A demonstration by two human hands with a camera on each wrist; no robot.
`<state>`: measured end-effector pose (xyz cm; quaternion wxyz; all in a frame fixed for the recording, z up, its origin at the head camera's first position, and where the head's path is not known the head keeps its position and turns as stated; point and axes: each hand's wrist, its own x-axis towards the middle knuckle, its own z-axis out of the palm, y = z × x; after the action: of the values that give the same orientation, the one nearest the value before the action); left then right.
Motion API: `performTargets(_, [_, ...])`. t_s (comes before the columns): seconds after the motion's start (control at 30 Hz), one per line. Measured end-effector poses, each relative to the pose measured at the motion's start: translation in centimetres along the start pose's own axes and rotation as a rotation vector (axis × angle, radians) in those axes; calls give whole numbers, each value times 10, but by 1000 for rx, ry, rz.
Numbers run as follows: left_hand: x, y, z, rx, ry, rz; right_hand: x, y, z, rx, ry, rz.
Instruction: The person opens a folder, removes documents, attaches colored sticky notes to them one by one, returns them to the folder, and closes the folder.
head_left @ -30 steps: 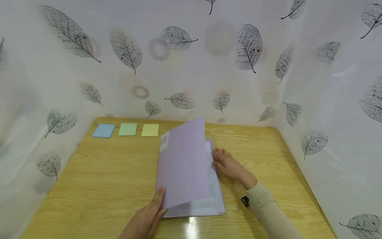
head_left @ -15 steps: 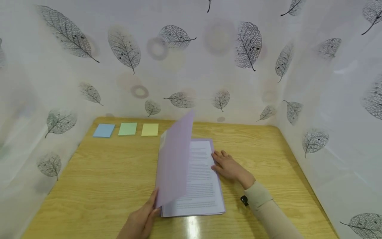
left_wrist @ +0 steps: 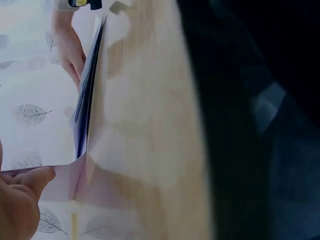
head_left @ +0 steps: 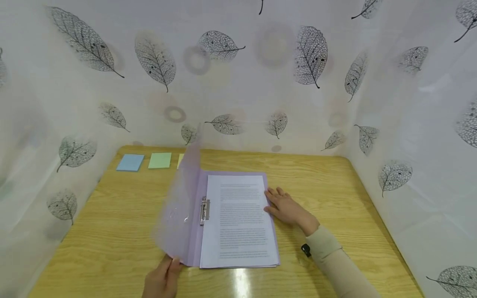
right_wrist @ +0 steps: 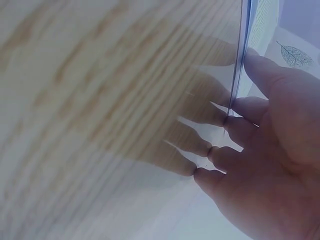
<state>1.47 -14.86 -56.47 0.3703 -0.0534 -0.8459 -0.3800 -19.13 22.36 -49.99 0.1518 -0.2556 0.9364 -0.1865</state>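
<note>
A light purple folder [head_left: 204, 178] lies spread on the table, its front cover [head_left: 182, 215] raised and tilted to the left. Inside, a stack of printed sheets [head_left: 242, 223] sits beside a metal clip [head_left: 204, 211] on the spine side. My left hand [head_left: 162, 277] pinches the cover near its lower edge; the left wrist view shows the thumb [left_wrist: 37, 181] against that edge. Along the folder's right edge rests my right hand [head_left: 288, 209], fingers extended. In the right wrist view its fingertips [right_wrist: 235, 127] touch the tabletop and the folder's side.
Blue [head_left: 130, 162], green [head_left: 160, 160] and yellow [head_left: 180, 160] sticky note pads stand in a row at the back left of the wooden table [head_left: 313, 174]. The raised cover hides most of the yellow one. A leaf-patterned curtain [head_left: 246, 82] surrounds the table.
The folder's cover has swung from right to left, uncovering the sheets and the metal clip. My left hand has moved left with it. The right hand has stayed nearly still at the right edge.
</note>
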Motion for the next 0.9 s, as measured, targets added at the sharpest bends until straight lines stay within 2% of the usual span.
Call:
performTargets(0.07, [7,19,-4,-84,19,-129,0,0,1,-2,-1,2])
performTargets(0.2, [13,42,-7,-335,10,-530,0,2,2,-6,-2,6])
performTargets(0.3, [15,41,-11,-527,2,-795,1,3,3,-9,-2,5])
performTargets(0.37, [14,35,-13,-629,-5,-938,1,3,3,-9,1,3])
performTargets(0.5, [12,21,-21,-757,-54,-1167,1,4,2,-10,6,0])
performTargets(0.67, [12,4,-27,-948,-107,-1351,2,4,1,-3,4,8])
performTargets(0.8, [11,-3,-29,-1053,-106,-1405,2,4,2,-1,1,11])
performTargets(0.9, [11,-3,-29,-1033,-117,-1417,2,4,2,4,3,10])
